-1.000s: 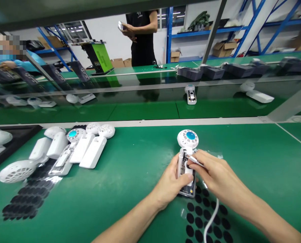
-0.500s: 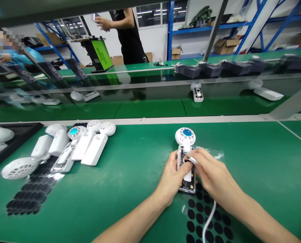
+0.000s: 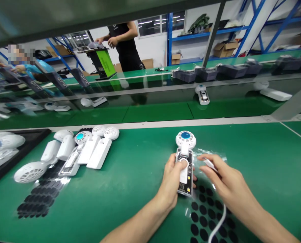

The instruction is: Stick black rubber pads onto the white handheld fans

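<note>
My left hand (image 3: 169, 184) is wrapped round a small handheld fan (image 3: 184, 143). The fan has a round white head with a blue centre and a clear handle that shows a dark circuit board. My left thumb rests on a round white part of the handle. To the right, my right hand (image 3: 227, 179) pinches the white plug end of a cable (image 3: 219, 225), apart from the fan. The cable runs down below that hand. Under both hands lies a clear sheet of round black stickers (image 3: 203, 221).
More handheld fans (image 3: 100, 153) lie at left beside another sticker sheet (image 3: 36, 199) and a black tray (image 3: 39, 143). Beyond the bench edge, a lower green belt (image 3: 158, 111) carries fans. A slanted post (image 3: 294, 101) stands at right. Two people are across the line.
My right hand has drawn the cable plug away from the fan's handle, to the right. The left hand still grips the fan, whose handle now shows more. The camera view has shifted slightly.
</note>
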A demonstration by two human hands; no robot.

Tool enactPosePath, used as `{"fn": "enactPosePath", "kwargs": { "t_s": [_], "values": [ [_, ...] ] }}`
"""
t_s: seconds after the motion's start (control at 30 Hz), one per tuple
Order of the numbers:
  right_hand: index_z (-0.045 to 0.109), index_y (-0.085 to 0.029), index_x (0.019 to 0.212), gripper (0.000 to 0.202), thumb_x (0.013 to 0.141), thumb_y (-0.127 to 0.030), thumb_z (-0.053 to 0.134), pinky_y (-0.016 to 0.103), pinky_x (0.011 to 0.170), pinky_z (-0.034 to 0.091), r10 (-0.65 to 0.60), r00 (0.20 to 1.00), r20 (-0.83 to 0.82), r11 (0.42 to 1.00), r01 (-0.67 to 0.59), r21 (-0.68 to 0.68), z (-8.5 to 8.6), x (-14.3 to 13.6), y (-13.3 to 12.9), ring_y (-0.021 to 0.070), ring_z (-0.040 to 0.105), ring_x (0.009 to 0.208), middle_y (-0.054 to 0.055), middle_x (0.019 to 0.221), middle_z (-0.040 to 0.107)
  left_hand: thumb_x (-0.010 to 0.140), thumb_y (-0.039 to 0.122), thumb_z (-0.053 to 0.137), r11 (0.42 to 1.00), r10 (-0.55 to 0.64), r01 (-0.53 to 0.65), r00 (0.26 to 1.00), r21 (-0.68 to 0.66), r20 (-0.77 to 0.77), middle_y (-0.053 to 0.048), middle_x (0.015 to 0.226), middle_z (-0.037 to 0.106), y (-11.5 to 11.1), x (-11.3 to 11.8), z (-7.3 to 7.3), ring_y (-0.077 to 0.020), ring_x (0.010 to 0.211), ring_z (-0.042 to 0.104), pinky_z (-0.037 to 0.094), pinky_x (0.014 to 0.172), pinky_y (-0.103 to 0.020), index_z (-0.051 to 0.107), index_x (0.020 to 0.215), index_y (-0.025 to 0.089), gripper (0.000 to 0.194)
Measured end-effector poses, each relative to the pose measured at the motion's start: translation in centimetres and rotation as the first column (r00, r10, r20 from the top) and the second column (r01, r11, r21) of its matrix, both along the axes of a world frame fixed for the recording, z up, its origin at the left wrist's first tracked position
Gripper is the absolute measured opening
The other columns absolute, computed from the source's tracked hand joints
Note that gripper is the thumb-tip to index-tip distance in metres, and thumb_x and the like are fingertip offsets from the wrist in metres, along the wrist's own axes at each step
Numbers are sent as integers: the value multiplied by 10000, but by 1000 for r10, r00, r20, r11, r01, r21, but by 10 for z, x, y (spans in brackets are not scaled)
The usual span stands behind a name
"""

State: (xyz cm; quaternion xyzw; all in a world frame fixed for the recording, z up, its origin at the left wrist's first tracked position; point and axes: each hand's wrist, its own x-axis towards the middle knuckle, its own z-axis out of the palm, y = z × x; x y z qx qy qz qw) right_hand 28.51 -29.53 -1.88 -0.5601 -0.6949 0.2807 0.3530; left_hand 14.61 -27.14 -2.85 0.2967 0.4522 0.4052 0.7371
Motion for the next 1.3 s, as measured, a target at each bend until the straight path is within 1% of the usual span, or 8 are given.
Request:
{"fn": "enactPosePath", "kwargs": {
  "t_s": [0.07, 0.13, 0.4, 0.5, 0.67, 0.83, 1.07, 1.3],
  "values": [
    [425, -251, 893, 160, 925, -377, 330, 269, 473, 390, -41, 999, 29, 985, 45, -168, 4, 4, -2, 184, 528, 548, -27, 636, 548, 710, 310, 494, 1000, -2, 2, 1000, -2, 5, -2, 683, 589, 1, -2, -1, -116, 475, 558, 438, 404, -196, 470, 953, 175, 279],
    [404, -242, 804, 244, 942, -381, 259, 266, 481, 356, -6, 1000, 22, 972, 11, -235, 6, 5, -3, 177, 496, 556, -29, 627, 515, 706, 326, 496, 1000, -13, 13, 1000, 0, 19, -6, 667, 589, 2, -3, -3, -118, 457, 555, 448, 393, -204, 464, 951, 173, 290],
    [450, -214, 713, 278, 937, -295, 307, 251, 544, 370, 115, 965, -235, 954, -174, -245, 8, -6, 2, 149, 494, 568, -34, 627, 543, 759, 393, 473, 998, -68, 68, 997, 16, 39, -2, 601, 586, 0, -8, -5, -109, 383, 528, 421, 346, -184, 432, 998, 167, 331],
    [485, -206, 696, 318, 940, -305, 308, 265, 588, 389, 185, 960, -210, 930, -240, -278, 9, -2, 6, 158, 523, 600, -18, 658, 581, 752, 408, 511, 990, -128, 128, 992, 54, 2, -1, 567, 584, -2, -11, -3, -104, 385, 527, 430, 368, -177, 415, 1015, 161, 373],
    [520, -198, 676, 325, 919, -320, 342, 280, 584, 366, 206, 972, -116, 928, -232, -293, 13, 7, 13, 171, 518, 614, 0, 673, 586, 690, 308, 602, 967, -212, 230, 964, 104, -160, 18, 533, 575, -3, -13, 3, -96, 372, 516, 429, 370, -168, 385, 1009, 167, 410],
    [512, -192, 720, 313, 915, -364, 338, 255, 507, 343, 211, 913, -349, 867, -340, -365, 12, 7, 15, 143, 463, 525, 0, 643, 590, 699, 334, 603, 969, -221, 233, 967, 88, -125, 5, 548, 587, -2, -13, 4, -100, 379, 528, 422, 366, -163, 371, 997, 167, 413],
    [504, -192, 714, 297, 918, -337, 344, 241, 481, 335, 201, 893, -402, 868, -353, -350, 6, 5, 13, 132, 446, 490, -11, 593, 584, 698, 349, 613, 969, -226, 234, 969, 81, -100, 7, 554, 585, -2, -13, -2, -97, 375, 523, 417, 359, -162, 378, 981, 165, 412],
    [491, -194, 678, 342, 925, -353, 316, 294, 610, 380, 163, 962, -219, 922, -227, -312, 1, 2, 8, 183, 530, 626, 23, 674, 600, 722, 269, 553, 965, -214, 240, 954, 106, -208, 38, 531, 558, -3, -9, 4, -91, 382, 517, 423, 376, -167, 368, 1007, 170, 354]
  ]
}}
